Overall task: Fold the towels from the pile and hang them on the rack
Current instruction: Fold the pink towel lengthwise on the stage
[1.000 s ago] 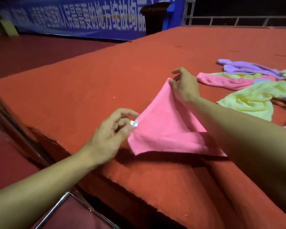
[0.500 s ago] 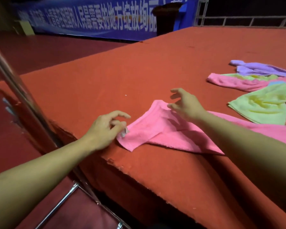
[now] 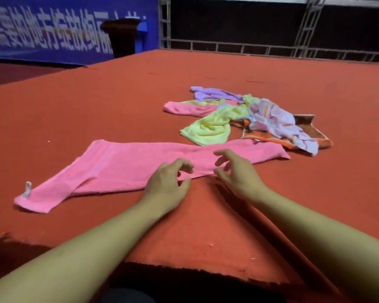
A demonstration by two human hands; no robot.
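Your left hand (image 3: 166,182) and right hand (image 3: 234,171) hover loosely curled, grasping nothing, at the near edge of the pink towel (image 3: 127,165) lying long across the red worktop (image 3: 85,110), the towel pile (image 3: 245,119) just behind, open room leftward.

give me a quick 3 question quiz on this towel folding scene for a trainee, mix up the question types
1. True or false: the pink towel lies spread on the red surface, apart from the pile.
2. Which hand is nearer the towel's white loop tag? A) left hand B) right hand
3. Fill in: the pile's nearest towel, just behind the pink one, is ____.

Key
1. False: its far right end touches the pile.
2. A
3. Yellow-green
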